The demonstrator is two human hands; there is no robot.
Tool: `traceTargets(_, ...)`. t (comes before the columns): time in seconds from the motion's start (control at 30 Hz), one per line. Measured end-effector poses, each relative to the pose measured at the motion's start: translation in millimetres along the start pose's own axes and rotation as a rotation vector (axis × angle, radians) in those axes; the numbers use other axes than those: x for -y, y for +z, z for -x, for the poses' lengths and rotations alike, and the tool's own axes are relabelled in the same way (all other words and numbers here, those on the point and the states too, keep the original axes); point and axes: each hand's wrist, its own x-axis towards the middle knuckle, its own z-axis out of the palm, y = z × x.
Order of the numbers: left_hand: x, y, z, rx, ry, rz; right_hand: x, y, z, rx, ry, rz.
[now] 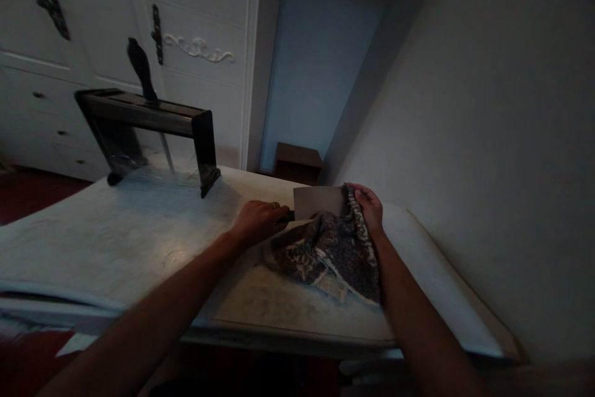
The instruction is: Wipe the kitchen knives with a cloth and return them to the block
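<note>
My left hand (260,220) is closed around the black handle of a cleaver (317,201). Its broad, flat blade points to the right, above the table. In my right hand (370,208) is a dark patterned cloth (346,254), gripped by its upper edge and covering the far end of the blade. The rest of the cloth hangs in folds in front of the blade, its lower part reaching the tabletop. Some of my right fingers are hidden behind the cloth.
A pale table (139,242) lies under my arms. At its back left stands a black-framed knife block (144,115) with clear sides, holding a black-handled rod (141,69). White cabinets (199,19) are behind, a wall (488,137) on the right, and a brown box (298,158) beyond the table.
</note>
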Motion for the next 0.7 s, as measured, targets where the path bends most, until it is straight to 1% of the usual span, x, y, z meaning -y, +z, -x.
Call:
traceTargets(0.07, -0.5, 0.7, 0.5, -0.002, -0.023, 0.037, -0.7, -1.6, -1.1, 0.035, 0.043, -0.03)
traceTargets(0.23, -3.0, 1.7, 0.7, 0.01, -0.116, 0.093, -1.9, -1.8, -0.9, 0.001, 0.139, -0.047)
traceTargets(0.37, -3.8, 0.2, 0.6, 0.016, -0.214, 0.095, 3.4, 2.9, 3.8, 0.009, 0.165, -0.036)
traceTargets(0.47, -5.1, -2.0, 0.8, -0.001, -0.268, 0.12, 7.2, 5.6, 5.9, 0.011, 0.165, -0.029)
traceTargets(0.7, -10.2, -7.0, -1.4, -0.062, -0.366, 0.179, 2.9, 12.4, 5.6, -0.146, 0.193, 0.035)
